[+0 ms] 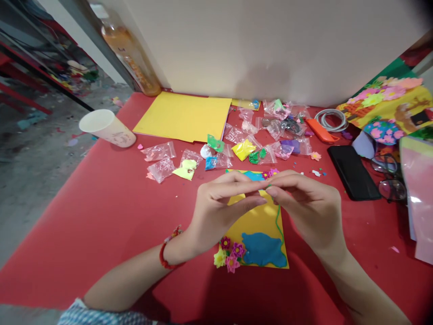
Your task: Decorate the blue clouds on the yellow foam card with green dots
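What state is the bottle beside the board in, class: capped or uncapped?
Capped: a white cap covers the top of the bottle.

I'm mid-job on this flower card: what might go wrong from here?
The tiny green bit where the left hand and right hand meet could slip; it is mostly hidden by fingers.

The left hand's wrist is close to the raised flowers at the yellow card's near-left corner, so lowering it might squash them.

The paper cup stands by the table's left edge; a bump might knock it off.
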Motion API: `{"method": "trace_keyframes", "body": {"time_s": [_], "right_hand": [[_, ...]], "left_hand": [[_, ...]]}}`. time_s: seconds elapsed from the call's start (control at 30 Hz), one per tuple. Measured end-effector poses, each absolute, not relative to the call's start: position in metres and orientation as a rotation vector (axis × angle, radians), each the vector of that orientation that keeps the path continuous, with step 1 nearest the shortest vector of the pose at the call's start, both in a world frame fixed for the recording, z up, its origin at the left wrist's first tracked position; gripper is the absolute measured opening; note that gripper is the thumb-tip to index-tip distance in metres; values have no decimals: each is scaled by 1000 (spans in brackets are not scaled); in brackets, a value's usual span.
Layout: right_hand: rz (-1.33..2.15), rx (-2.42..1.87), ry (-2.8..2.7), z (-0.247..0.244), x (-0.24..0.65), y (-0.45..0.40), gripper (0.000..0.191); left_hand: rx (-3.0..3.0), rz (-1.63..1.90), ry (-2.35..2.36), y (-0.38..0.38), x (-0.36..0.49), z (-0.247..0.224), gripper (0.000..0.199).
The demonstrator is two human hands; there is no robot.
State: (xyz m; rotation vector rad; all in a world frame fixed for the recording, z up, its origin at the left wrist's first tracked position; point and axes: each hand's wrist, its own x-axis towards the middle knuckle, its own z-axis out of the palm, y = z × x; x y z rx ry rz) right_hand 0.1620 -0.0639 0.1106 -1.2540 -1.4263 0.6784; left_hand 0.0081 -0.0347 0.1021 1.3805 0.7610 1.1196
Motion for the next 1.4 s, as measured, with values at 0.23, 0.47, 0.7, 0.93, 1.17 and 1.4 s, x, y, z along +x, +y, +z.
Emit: {"method": "trace_keyframes", "body": {"time_s": [0.23,0.47,0.7,0.93,1.17,1.4], "right_hand": [[482,-1187,-1624,114,163,-63,10],[390,-1175,-1710,115,165,-64,13],[119,-1223,-1846,113,168,-68,9],[31,-1188,-1892,112,170,-68,6],[115,-1205,-1875,112,170,-68,6],[143,-1271,-1830,115,168,-66,7]], "left_hand": [[1376,1099,737,-33,7,104,34],[1413,1099,742,-32,6,107,25],[1580,1069,840,-28,2,112,14],[1728,1101,741,-28,1,110,19],[1762,1157,727,-27,2,108,16],[1725,1197,809,-26,5,104,10]]}}
